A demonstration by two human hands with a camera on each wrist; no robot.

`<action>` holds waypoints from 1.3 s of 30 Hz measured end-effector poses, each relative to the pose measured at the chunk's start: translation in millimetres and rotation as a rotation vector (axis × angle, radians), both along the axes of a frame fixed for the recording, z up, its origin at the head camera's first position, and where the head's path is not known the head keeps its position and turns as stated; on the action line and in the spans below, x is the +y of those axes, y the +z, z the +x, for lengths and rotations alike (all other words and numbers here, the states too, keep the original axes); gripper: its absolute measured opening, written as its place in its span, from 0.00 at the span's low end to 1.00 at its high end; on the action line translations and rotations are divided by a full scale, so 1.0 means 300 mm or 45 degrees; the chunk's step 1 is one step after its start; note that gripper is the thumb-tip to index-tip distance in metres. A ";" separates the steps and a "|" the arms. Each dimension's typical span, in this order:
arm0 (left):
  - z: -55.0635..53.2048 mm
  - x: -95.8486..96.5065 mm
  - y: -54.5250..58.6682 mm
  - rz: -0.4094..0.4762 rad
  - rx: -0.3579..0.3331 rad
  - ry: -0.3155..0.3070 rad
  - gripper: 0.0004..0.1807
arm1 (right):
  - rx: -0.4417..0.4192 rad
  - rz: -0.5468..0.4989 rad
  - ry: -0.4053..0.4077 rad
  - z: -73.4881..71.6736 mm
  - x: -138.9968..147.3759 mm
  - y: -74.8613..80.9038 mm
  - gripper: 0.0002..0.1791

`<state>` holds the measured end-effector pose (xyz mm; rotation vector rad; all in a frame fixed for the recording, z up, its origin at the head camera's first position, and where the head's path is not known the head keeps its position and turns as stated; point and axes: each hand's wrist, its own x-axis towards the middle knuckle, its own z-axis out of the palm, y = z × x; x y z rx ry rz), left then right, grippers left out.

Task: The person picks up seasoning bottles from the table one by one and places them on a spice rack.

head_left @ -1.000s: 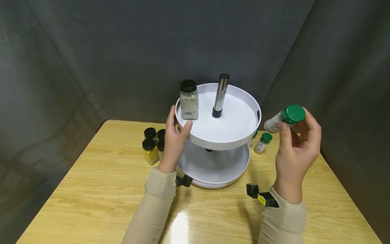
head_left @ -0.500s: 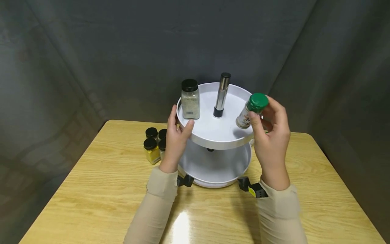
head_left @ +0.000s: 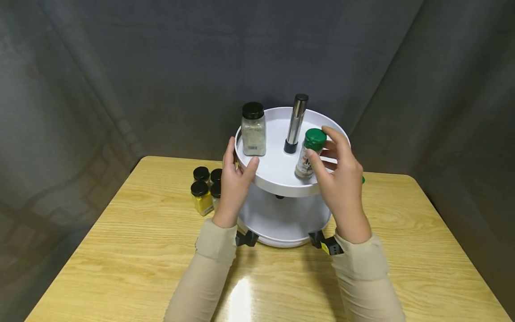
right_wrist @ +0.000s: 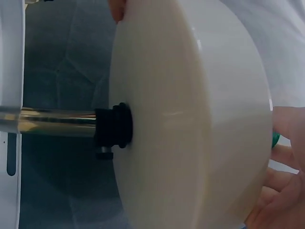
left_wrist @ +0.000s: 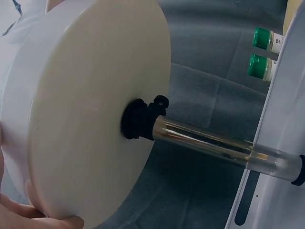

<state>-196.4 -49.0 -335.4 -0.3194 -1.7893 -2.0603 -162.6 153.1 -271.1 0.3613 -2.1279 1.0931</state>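
My left hand grips the left rim of the upper tray of a white two-tier stand, thumb above the rim. In the right hand, a small spice bottle with a green cap is held between thumb and fingers. Its base is close over the upper tray, right of the chrome post. A larger black-lidded glass jar of pale seasoning stands on that tray's left side. From the right wrist, the tray's underside hides nearly all of the bottle; only a sliver of green cap shows.
Several black-lidded jars stand on the wooden table left of the stand, one of them a yellow jar. Below is the lower tray. Two green-capped bottles, one upper and one lower, appear behind the stand in the left wrist view.
The right hand has carried the green-capped bottle leftward from beside the stand to over the upper tray, bringing it more upright. My left hand keeps its hold on the rim.
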 end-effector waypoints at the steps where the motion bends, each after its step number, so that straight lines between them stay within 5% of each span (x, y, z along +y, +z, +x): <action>1: 0.001 0.001 0.001 0.001 0.001 0.001 0.49 | 0.001 0.009 -0.001 -0.001 -0.001 -0.003 0.29; 13: 0.008 0.006 0.004 -0.041 0.008 0.041 0.48 | 0.101 0.021 0.011 -0.007 -0.006 -0.017 0.25; 26: 0.013 0.007 0.006 -0.090 0.012 0.074 0.48 | 0.052 -0.067 0.025 -0.004 -0.011 -0.016 0.24; 39: 0.010 0.004 -0.002 -0.096 0.026 0.078 0.48 | 0.151 0.014 -0.022 -0.003 -0.011 -0.047 0.26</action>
